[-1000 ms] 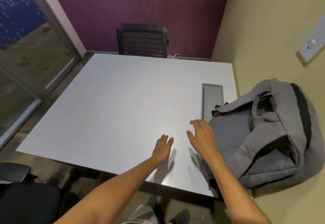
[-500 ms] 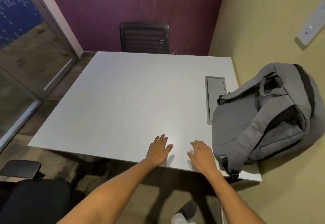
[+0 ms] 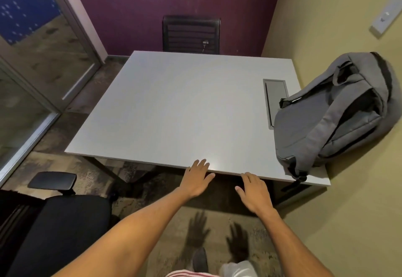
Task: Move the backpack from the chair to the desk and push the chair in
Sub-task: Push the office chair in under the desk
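The grey backpack (image 3: 332, 117) lies on the right end of the white desk (image 3: 185, 107), leaning against the yellow wall. A black office chair (image 3: 54, 226) with an armrest stands at the lower left, pulled back from the desk's front edge. My left hand (image 3: 196, 178) is open with fingers spread, its fingertips over the desk's front edge. My right hand (image 3: 254, 191) is open too, hovering just in front of that edge, left of the backpack and apart from it. Both hands hold nothing.
A second black chair (image 3: 191, 34) is tucked at the desk's far side against the purple wall. A grey cable hatch (image 3: 275, 98) sits in the desk beside the backpack. A glass partition (image 3: 32, 63) runs along the left. Carpeted floor lies between me and the desk.
Both hands have drawn back from the desk top to its front edge, away from the backpack. The view has pulled back, so more of the floor and the near chair shows.
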